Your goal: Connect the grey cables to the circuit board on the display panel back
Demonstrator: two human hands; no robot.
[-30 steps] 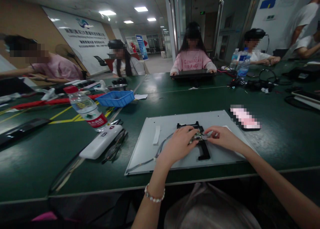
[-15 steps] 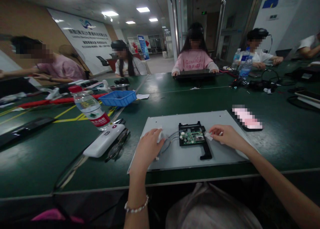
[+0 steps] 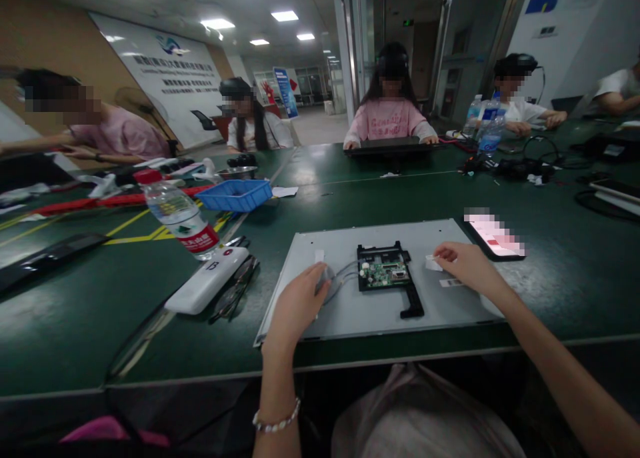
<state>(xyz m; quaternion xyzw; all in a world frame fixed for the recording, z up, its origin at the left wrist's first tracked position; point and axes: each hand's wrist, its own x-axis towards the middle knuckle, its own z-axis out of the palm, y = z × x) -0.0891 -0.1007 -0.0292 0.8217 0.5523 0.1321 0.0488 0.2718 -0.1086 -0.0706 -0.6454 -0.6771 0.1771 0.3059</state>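
Observation:
A flat grey panel lies before me, with a green circuit board in a black bracket on its middle. Thin grey cables run left from the board to my left hand. That hand rests over the panel's left part with fingers curled; something pale shows between finger and thumb, too unclear to name. My right hand, over the panel's right part, pinches a small white piece of tape. Below it a white label is on the panel. Another white patch lies beyond my left hand.
Left of the panel are a white power bank, glasses and a tilted-looking water bottle. A blue tray sits farther back. A phone lies right of the panel. Several people sit around the green table.
My right hand has moved right, away from the board's edge, with the white tape. My left hand has shifted slightly down, uncovering the white patch on the panel.

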